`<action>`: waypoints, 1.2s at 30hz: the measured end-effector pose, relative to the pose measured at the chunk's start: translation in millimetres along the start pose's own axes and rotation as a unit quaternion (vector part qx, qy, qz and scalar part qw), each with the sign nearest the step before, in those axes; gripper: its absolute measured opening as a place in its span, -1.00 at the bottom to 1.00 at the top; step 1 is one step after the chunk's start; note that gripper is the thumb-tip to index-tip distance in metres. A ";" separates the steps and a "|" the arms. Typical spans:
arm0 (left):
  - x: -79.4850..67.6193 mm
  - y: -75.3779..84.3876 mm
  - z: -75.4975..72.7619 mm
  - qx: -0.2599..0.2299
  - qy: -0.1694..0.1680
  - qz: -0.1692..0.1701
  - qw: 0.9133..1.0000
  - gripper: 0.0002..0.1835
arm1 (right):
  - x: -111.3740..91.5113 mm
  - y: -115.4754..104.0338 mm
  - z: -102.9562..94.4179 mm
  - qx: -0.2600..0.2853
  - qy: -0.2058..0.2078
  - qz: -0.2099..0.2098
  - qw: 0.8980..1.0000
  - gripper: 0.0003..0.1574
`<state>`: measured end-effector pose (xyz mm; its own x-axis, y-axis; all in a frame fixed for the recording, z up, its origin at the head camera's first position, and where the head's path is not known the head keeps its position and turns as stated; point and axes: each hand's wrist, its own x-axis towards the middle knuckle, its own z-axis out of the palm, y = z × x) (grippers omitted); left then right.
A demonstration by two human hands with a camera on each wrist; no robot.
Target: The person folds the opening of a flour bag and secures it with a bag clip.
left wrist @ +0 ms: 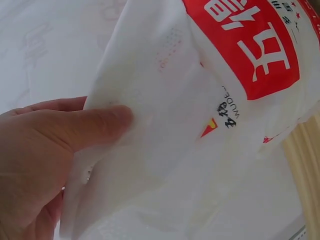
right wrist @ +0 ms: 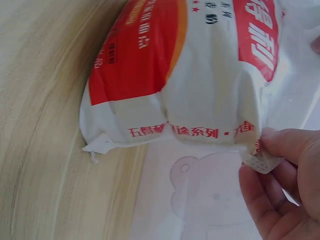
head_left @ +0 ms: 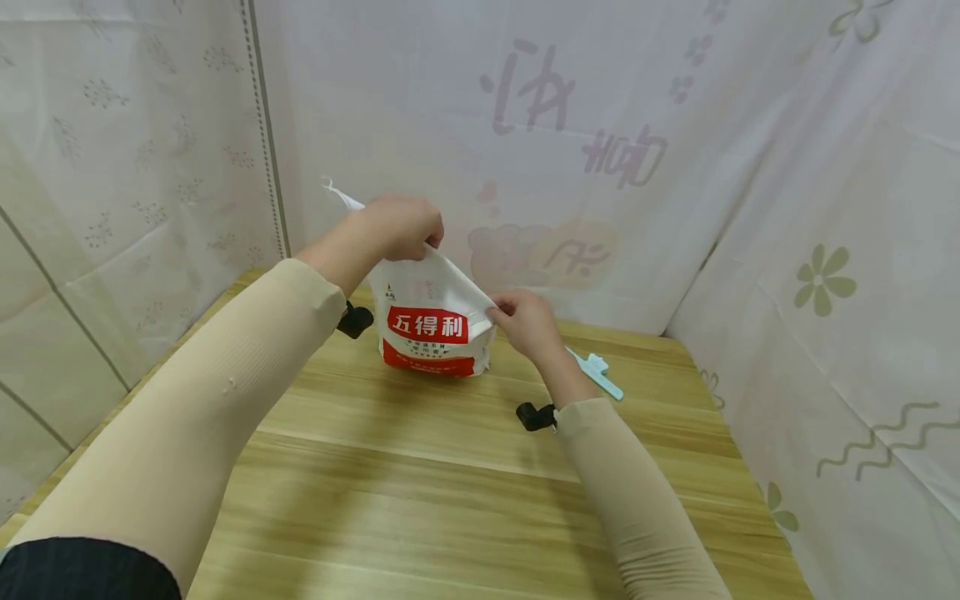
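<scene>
A white flour bag [head_left: 435, 283] with red printed panels stands on the wooden table, its top slack and slanting down to the right. My left hand [head_left: 401, 227] pinches the upper edge of the bag; in the left wrist view the thumb [left wrist: 107, 122] lies flat over the thin white plastic, with the other fingers behind it. My right hand [head_left: 525, 321] holds the bag's right upper corner. Close up in the right wrist view, thumb and fingers [right wrist: 287, 145] pinch that corner, and the rounded lower part of the bag [right wrist: 215, 100] bulges beside them.
A light blue sealing clip [head_left: 596, 372] lies on the wooden table [head_left: 420, 483], just right of my right wrist. Printed pale curtains [head_left: 390, 100] hang behind the table and along both sides. A thin white string end [head_left: 327, 183] sticks up beyond my left hand.
</scene>
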<state>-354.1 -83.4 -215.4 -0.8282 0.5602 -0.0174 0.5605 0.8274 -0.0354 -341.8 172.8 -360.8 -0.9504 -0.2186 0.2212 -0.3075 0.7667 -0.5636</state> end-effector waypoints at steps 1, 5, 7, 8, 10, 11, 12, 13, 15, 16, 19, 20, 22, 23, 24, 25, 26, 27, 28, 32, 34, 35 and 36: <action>0.4 -0.3 0.6 0.001 0.003 0.005 1.000 -0.78 | -0.3 0.6 0.9 -0.002 0.005 -0.003 1.000 -0.75; 2.1 -1.9 2.6 0.009 0.011 0.015 1.000 -0.72 | -1.5 1.0 2.7 -0.010 0.016 -0.014 1.000 -0.79; 2.0 -2.7 2.9 0.008 0.013 0.017 1.000 -0.70 | -1.5 1.1 3.3 -0.013 0.017 -0.016 1.000 -0.80; 1.7 -3.4 2.7 0.009 0.013 0.017 1.000 -0.70 | -1.6 1.1 3.6 -0.013 0.017 -0.015 1.000 -0.80; -0.3 -5.0 1.0 0.000 0.012 0.007 1.000 -0.75 | -1.6 1.3 3.9 -0.009 0.015 -0.012 1.000 -0.80; -1.5 -6.2 -0.4 -0.004 0.010 -0.001 1.000 -0.76 | -1.5 1.4 3.8 -0.005 0.015 -0.010 1.000 -0.80; -2.8 -7.7 -2.0 -0.008 0.009 -0.010 1.000 -0.77 | -1.5 1.5 3.6 0.000 0.014 -0.009 1.000 -0.79; -4.3 -9.2 -3.9 -0.013 0.007 -0.020 1.000 -0.77 | -1.5 1.8 3.2 0.005 0.013 -0.006 1.000 -0.79; -7.2 -12.3 -8.0 -0.023 0.004 -0.037 0.999 -0.74 | -1.3 2.6 1.8 0.015 0.013 -0.003 1.000 -0.78; -8.2 -13.8 -9.7 -0.025 0.003 -0.040 0.999 -0.74 | -1.3 3.0 0.8 0.017 0.013 -0.002 1.000 -0.77; -8.9 -16.9 -11.0 -0.030 0.004 -0.035 0.999 -0.72 | -1.4 5.4 -3.1 0.023 0.007 0.003 1.000 -0.74; -8.6 -17.6 -10.4 -0.030 0.006 -0.032 0.999 -0.72 | -1.5 6.1 -4.8 0.022 0.002 0.004 1.000 -0.72; -8.0 -19.0 -8.2 -0.029 0.013 -0.029 0.999 -0.73 | -2.0 7.6 -8.0 0.018 -0.009 0.004 1.000 -0.68; -7.6 -19.5 -6.9 -0.029 0.017 -0.028 0.999 -0.73 | -2.2 8.2 -9.5 0.013 -0.015 0.003 1.000 -0.67; -7.2 -20.1 -5.7 -0.030 0.021 -0.028 0.999 -0.73 | -2.6 9.0 -11.1 0.008 -0.020 0.005 1.000 -0.67; -6.7 -20.6 -4.7 -0.029 0.024 -0.027 0.999 -0.73 | -3.0 9.7 -12.5 0.001 -0.025 0.006 1.000 -0.66; -6.4 -20.7 -4.0 -0.031 0.026 -0.027 0.999 -0.73 | -3.3 10.8 -13.4 -0.005 -0.030 0.008 1.000 -0.66; -5.9 -20.9 -3.4 -0.034 0.027 -0.027 0.999 -0.73 | -3.6 11.6 -14.3 -0.011 -0.032 0.012 0.999 -0.66; -5.5 -21.0 -2.9 -0.036 0.029 -0.027 0.999 -0.73 | -3.9 12.5 -14.8 -0.016 -0.033 0.016 0.999 -0.67; -4.4 -20.8 -2.2 -0.045 0.031 -0.027 0.998 -0.73 | -5.5 14.3 -14.6 -0.014 -0.030 0.027 0.999 -0.69; -4.6 -20.7 -2.2 -0.047 0.034 -0.028 0.998 -0.73 | -5.6 15.1 -12.7 -0.009 -0.022 0.023 0.999 -0.72; -4.4 -20.6 -2.1 -0.048 0.035 -0.028 0.998 -0.73 | -5.7 15.5 -11.5 -0.008 -0.018 0.020 1.000 -0.73; -4.3 -20.5 -2.0 -0.049 0.037 -0.028 0.998 -0.73 | -5.9 15.9 -10.3 -0.007 -0.014 0.016 1.000 -0.74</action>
<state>-362.1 -102.7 -212.6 -0.8578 0.5109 0.0555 0.5137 0.8557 0.0627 -340.6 192.4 -362.9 -0.9605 -0.2114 0.1809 -0.2773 0.7812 -0.5594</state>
